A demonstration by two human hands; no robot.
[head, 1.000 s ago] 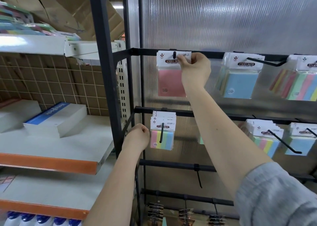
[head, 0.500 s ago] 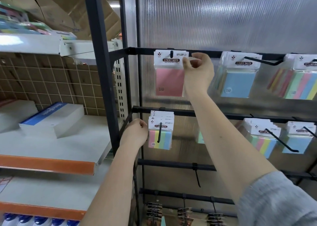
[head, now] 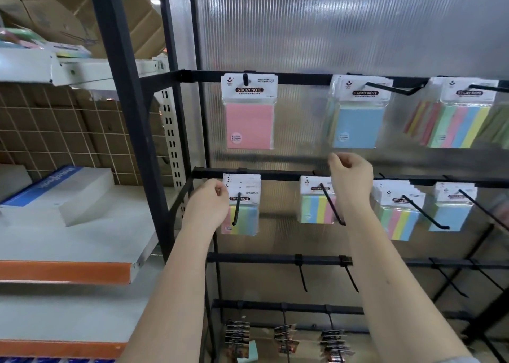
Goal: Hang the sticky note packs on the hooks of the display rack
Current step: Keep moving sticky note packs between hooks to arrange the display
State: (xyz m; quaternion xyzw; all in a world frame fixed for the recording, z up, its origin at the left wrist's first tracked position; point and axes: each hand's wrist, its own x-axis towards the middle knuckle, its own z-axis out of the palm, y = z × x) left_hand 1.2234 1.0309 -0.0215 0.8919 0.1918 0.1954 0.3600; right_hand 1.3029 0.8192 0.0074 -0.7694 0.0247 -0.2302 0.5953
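A pink sticky note pack [head: 250, 111] hangs on the first hook [head: 245, 79] of the top bar [head: 303, 78] of the black display rack [head: 132, 131]. No hand touches it. Next to it on the same bar hang blue packs [head: 358, 114], and further right hang striped packs [head: 462, 114].

The right hand [head: 351, 178] is below the pink pack, in front of the second bar [head: 275, 174]. Its fingers are curled loosely and it holds nothing. It is just beside a striped pack [head: 314, 200] on a long hook [head: 332, 207].

The left hand [head: 208, 205] is lower and to the left, at the start of the second bar. Its fingers are curled, and it is right up against a bunch of striped packs [head: 242, 205] hanging there. I cannot tell if it is holding them or only touching them.

More packs [head: 396, 211] hang further right on the second bar. The third bar [head: 275, 259] has bare hooks. At the bottom, small dark packs [head: 238, 335] hang in rows.

Behind the rack is a wavy see-through wall [head: 330, 23]. To the left is a shelf [head: 66, 271] with an orange edge. A white box [head: 55, 191] with a blue side lies on it.
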